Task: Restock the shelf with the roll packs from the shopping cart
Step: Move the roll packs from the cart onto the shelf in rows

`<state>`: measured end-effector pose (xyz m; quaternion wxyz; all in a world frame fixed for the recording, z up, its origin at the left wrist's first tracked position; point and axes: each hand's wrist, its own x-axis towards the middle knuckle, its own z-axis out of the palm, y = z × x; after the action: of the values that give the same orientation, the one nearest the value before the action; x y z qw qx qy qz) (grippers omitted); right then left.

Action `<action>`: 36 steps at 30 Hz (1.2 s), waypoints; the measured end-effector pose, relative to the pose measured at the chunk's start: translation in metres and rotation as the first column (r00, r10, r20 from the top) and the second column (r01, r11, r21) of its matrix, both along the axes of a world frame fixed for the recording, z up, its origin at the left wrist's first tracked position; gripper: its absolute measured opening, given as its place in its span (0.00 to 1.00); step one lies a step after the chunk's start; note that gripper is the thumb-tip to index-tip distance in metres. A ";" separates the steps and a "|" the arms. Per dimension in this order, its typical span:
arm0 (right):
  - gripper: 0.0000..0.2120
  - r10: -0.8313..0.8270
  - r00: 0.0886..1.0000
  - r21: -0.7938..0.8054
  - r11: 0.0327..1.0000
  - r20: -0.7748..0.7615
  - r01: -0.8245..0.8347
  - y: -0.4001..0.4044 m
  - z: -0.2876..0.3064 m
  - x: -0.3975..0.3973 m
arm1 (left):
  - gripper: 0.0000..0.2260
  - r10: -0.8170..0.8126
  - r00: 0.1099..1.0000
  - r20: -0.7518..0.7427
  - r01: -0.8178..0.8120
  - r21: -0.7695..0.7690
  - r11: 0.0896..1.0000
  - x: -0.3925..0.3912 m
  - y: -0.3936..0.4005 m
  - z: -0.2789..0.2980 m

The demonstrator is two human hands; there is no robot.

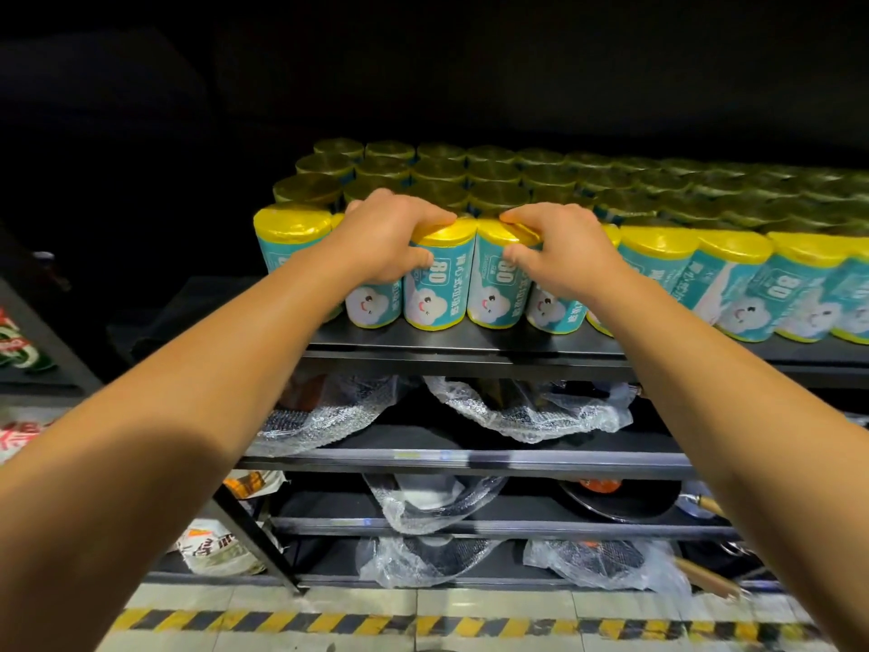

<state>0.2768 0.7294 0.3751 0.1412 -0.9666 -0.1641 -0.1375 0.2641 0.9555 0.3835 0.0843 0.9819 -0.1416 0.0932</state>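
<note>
Left hand (390, 242) & right hand (559, 251) each grip, w/ curled fingers, the top of a roll pack (435, 275) in front row on top shelf (470, 343).

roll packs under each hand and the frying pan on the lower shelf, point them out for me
left roll pack (435, 287), head view, on the teal label below the left hand's thumb
right roll pack (493, 294), head view, on the label beside the right hand's thumb
frying pan (625, 503), head view, on the dark inside of the pan
</note>
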 end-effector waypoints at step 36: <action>0.20 0.074 0.997 -0.073 0.995 0.016 -0.072 -0.016 0.012 -0.004 | 0.30 0.056 0.995 0.086 -0.060 0.048 0.997 -0.002 -0.009 -0.007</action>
<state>0.2723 0.7138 0.3866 0.1094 -0.9630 -0.2056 -0.1354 0.2616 0.9462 0.3769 0.0507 0.9826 -0.1188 0.1337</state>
